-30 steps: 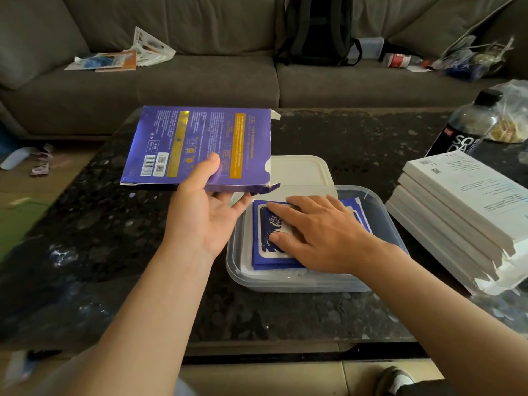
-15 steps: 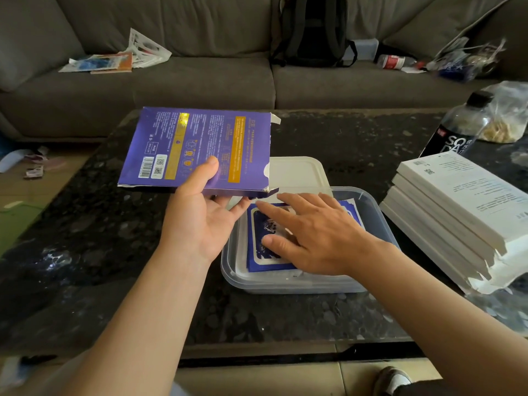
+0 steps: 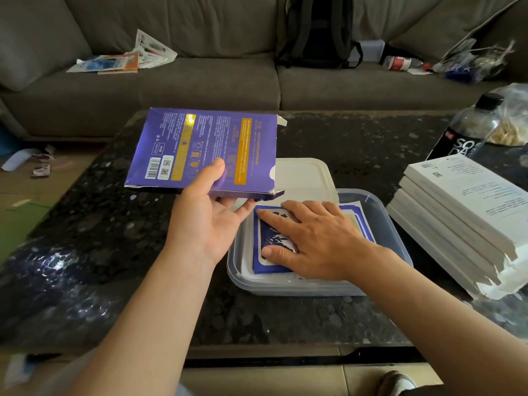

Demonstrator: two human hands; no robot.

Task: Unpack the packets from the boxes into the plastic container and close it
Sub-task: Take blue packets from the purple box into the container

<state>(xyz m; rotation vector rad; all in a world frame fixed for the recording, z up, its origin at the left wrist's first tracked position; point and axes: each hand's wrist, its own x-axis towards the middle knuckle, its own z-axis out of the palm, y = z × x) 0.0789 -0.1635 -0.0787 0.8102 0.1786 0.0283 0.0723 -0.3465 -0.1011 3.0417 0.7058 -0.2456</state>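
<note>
Purple box (image 3: 205, 150), ten o'clock of plastic container (image 3: 394, 232): light stiff card, left hand (image 3: 205, 221) gripping near edge. Packets (image 3: 274, 238): thin, likely slippery; right hand (image 3: 317, 241), fingers straight, presses them flat.

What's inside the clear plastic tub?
Blue packets lie stacked inside the plastic container. The right hand rests flat on top and covers much of them, so how many lie underneath cannot be seen.

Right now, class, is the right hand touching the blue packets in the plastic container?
Touching. The head view shows the right hand pressed flat on the top blue packet inside the plastic container, with no gap.
</note>
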